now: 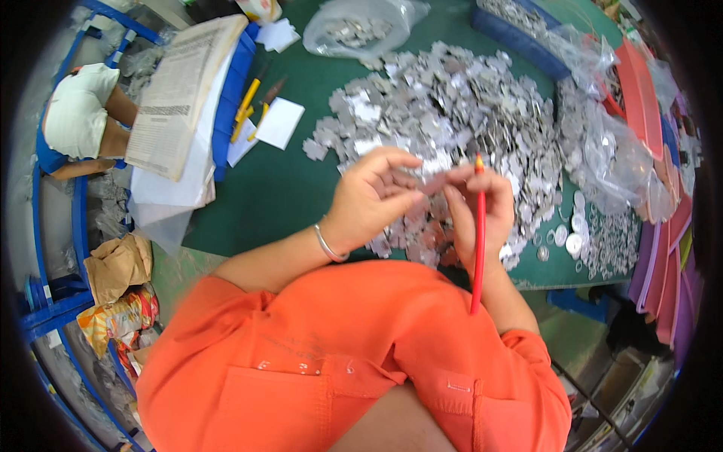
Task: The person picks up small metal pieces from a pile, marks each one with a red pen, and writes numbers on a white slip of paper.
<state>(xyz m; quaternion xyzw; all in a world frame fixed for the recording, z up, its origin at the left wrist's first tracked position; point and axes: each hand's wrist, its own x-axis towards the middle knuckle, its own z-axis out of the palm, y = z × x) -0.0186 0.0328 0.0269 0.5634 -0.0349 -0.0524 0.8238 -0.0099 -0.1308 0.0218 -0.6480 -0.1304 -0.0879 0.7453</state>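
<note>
Over the near edge of a large heap of flat grey metal pieces [444, 98], my two hands meet fingertip to fingertip. My left hand [376, 188], with a bangle [330, 242] on its wrist, pinches a small flat metal piece [432, 183]. The fingers of my right hand [488, 207] touch the other end of that piece. A long red pencil [480, 233] is also gripped in my right hand, its sharpened tip pointing away from me. Fingers hide part of the small piece.
Washers and rings [574, 243] lie at the right on the green tabletop [263, 203]. Behind the heap are a clear bag of pieces [361, 30] and a blue bin [520, 34]. Papers [181, 98], yellow-handled tools [245, 109] and a white card [280, 123] lie left. Another person [83, 113] bends beyond.
</note>
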